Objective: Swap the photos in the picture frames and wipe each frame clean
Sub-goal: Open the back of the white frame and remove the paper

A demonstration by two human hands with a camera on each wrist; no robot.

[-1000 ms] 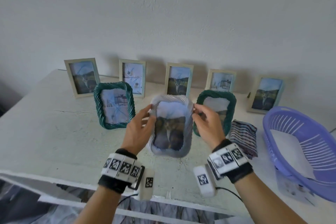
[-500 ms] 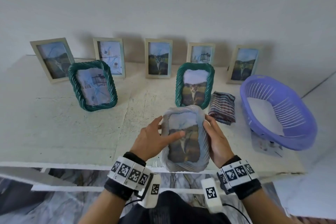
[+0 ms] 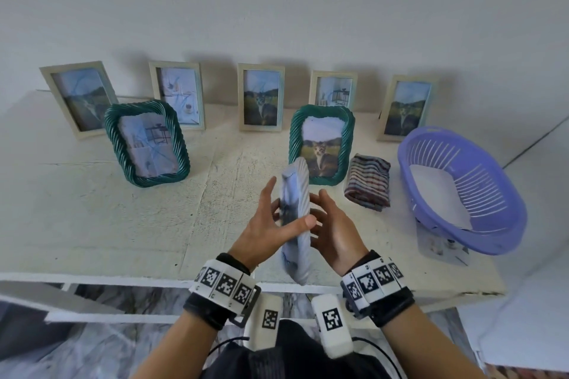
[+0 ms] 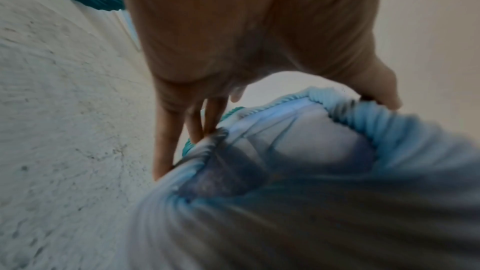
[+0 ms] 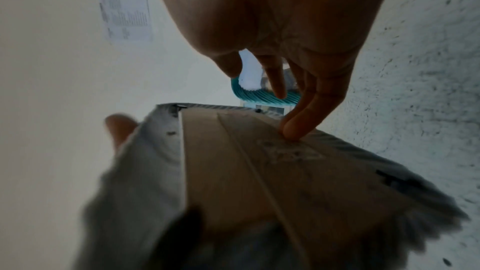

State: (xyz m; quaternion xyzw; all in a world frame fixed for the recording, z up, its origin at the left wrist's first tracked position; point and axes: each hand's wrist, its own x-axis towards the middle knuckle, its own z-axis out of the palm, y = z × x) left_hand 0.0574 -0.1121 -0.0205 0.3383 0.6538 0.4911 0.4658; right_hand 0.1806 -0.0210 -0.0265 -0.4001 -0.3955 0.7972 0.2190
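Observation:
A pale blue ribbed picture frame with a cat photo stands edge-on in the air above the table's front edge. My left hand grips it across its width, with the thumb over the near rim and the fingers on the glass side. My right hand is behind it, fingertips pressing on the brown cardboard back and the thumb free. A folded striped cloth lies on the table to the right.
Two green twisted frames stand mid-table on the white table. Several cream frames line the wall. At the right edge sits a purple basket with white paper inside.
The pale blue frame came toward the table's front edge and turned from facing me to edge-on. My right hand went from its side rim to its back.

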